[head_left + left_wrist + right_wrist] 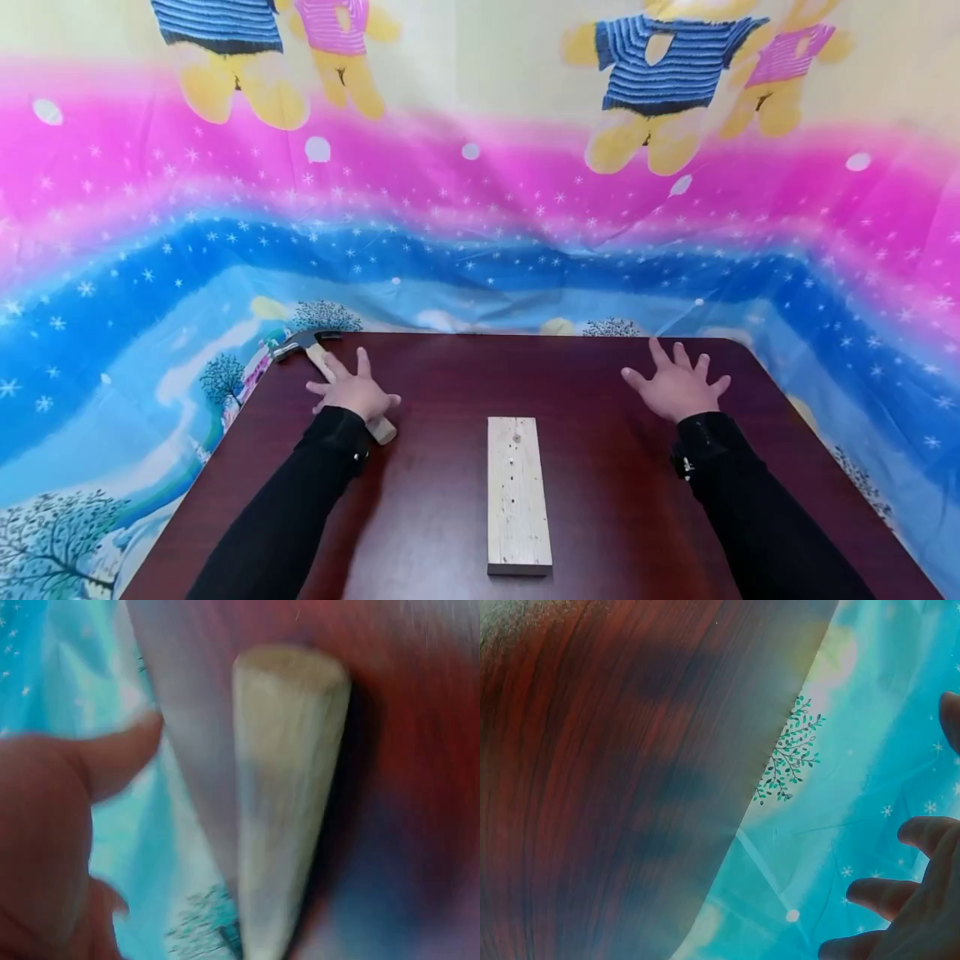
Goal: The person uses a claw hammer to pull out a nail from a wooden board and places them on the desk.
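My left hand (356,393) is spread above a claw hammer (318,358) at the table's back left. The hammer's metal head shows beyond the fingers, and the wooden handle's butt comes out below the palm. In the left wrist view, blurred, the handle (289,772) stands apart from the thumb. At the back right, my right hand (681,392) has its fingers spread and holds nothing. Between the two arms a pale wooden board (517,529) lies lengthwise, with small dark marks and a tiny light spot, perhaps a nail head, along its middle.
The dark red-brown table (450,500) has a rounded back right corner. A patterned cloth (480,200) with bears, snowflakes and trees hangs behind it and along both sides, close to its edges.
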Tool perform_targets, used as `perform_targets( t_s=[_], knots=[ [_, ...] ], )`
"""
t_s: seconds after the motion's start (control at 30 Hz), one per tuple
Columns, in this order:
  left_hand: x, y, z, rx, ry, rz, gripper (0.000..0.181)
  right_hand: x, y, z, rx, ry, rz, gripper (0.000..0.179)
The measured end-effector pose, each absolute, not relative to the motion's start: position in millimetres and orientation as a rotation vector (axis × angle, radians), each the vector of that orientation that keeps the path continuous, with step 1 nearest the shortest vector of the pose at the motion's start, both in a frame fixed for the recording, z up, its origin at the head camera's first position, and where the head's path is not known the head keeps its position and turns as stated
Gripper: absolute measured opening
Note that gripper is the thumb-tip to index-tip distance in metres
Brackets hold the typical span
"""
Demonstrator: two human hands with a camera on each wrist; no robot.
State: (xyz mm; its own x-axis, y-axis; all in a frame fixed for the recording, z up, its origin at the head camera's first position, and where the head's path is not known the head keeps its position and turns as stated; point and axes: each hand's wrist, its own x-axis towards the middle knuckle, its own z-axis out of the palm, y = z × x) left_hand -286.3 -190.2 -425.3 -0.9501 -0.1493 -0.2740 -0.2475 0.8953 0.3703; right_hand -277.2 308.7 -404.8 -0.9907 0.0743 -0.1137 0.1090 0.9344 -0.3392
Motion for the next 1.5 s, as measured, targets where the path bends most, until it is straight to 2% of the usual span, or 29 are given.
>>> perform_targets(
  t_s=[0.17,0.3,0.43,0.7,0.97,1.37,1.5],
  knots=[
    [-304.6,-189.7,-439.5,-0.496,2.744,0.644,0.123,-279.0,311.0,-406.4,0.149,2.975,-0.53,0.104],
    [-313.8,-194.9,-448.2,-0.475,2.712,0.635,0.125,-278.6,312.0,-409.2,0.149,2.968,-0.518,0.104],
    [-316.6,-199.7,-449.9,-0.435,2.693,0.639,0.119,-277.7,314.5,-413.4,0.152,2.962,-0.518,0.103],
    [-305.3,-206.6,-443.0,-0.458,2.683,0.838,0.119,-278.4,317.7,-416.5,0.15,3.0,-0.567,0.098],
    [-294.9,-209.8,-434.5,-0.541,2.696,1.1,0.103,-277.7,313.5,-413.5,0.127,2.98,-0.548,0.097],
    [-291.9,-212.1,-433.9,-0.612,2.61,1.37,0.088,-274.0,307.2,-414.7,0.13,2.983,-0.504,0.09],
    [-288.0,-202.2,-431.6,-0.627,2.628,1.54,0.089,-272.7,304.0,-411.6,0.126,3.007,-0.497,0.088]
  ],
)
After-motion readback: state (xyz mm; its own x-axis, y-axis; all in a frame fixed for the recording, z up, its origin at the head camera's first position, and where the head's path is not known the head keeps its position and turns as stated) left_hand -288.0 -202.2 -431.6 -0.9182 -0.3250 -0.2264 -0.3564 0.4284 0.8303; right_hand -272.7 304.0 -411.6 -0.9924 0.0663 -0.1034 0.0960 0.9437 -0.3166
